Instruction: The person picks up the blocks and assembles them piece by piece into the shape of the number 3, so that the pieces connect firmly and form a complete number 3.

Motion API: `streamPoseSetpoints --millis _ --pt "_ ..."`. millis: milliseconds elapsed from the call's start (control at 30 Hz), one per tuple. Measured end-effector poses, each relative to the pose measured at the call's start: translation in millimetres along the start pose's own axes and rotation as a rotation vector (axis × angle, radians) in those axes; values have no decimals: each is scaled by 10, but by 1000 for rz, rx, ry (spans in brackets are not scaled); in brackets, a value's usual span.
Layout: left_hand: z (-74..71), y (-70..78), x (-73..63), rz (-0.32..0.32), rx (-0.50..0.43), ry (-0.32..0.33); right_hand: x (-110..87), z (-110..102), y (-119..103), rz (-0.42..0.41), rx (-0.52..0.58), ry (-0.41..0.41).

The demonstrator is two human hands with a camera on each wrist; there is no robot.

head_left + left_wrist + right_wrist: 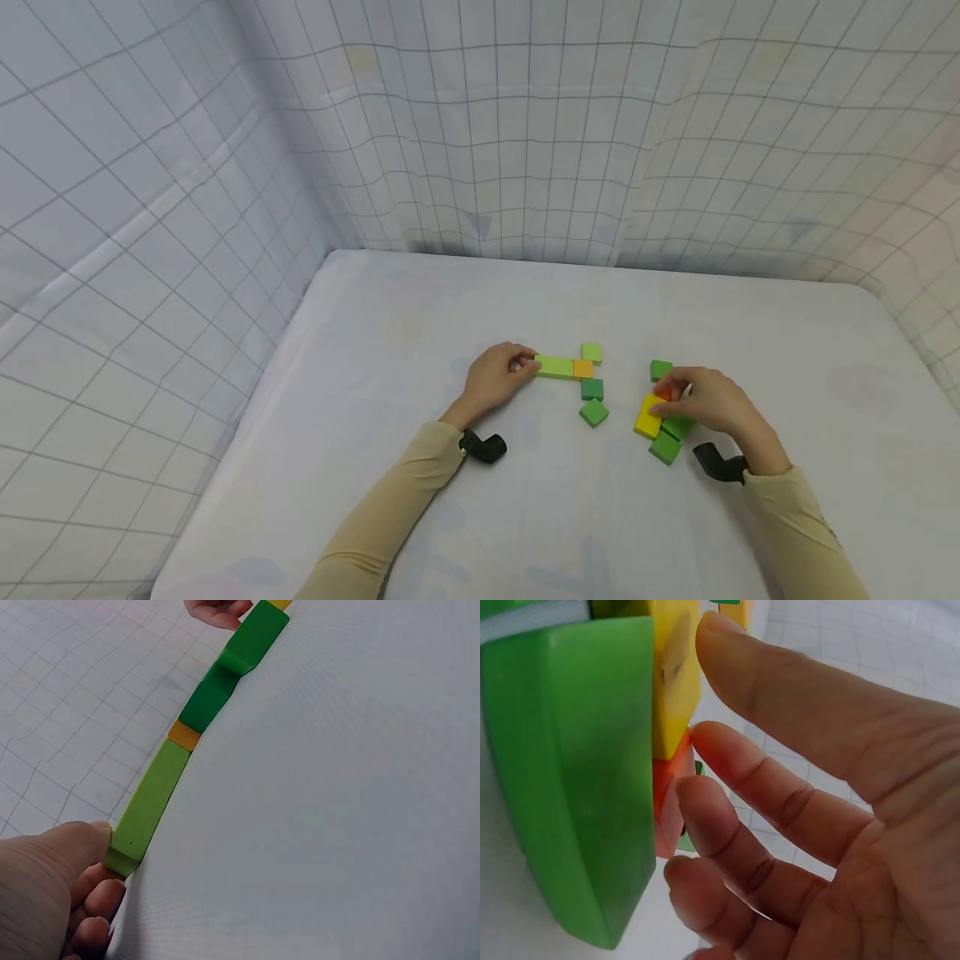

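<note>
Right hand (712, 402) hung loosely bent, no grip visible; left hand (495, 375) pinched the long light-green block (555, 367) by its end, presumably to steady it. Yellow block (647, 420) lay at right thumb, contact unclear; small orange block (582, 369) sat beyond left fingertips, butting light-green's far end.

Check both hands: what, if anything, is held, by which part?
Left hand pinches the long light-green block by its end away from the orange block. Right hand is at the yellow block and red block; can't tell if it grips either.
</note>
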State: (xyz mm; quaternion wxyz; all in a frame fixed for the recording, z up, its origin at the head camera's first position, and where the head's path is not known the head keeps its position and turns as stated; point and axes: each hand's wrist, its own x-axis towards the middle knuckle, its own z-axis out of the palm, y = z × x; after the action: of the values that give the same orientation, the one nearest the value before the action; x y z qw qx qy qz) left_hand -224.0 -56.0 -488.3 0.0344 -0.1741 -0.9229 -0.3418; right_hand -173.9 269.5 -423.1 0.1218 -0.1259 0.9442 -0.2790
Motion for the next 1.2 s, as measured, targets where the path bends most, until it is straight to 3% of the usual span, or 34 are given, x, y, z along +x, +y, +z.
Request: streamPoseSetpoints --millis 500,1200 --pt "-21 37 -17 -7 -9 -6 -3 78 -55 -11 -18 -35" --pt "3 4 -5 -5 3 -3 -119 288 -310 -44 -49 -40"
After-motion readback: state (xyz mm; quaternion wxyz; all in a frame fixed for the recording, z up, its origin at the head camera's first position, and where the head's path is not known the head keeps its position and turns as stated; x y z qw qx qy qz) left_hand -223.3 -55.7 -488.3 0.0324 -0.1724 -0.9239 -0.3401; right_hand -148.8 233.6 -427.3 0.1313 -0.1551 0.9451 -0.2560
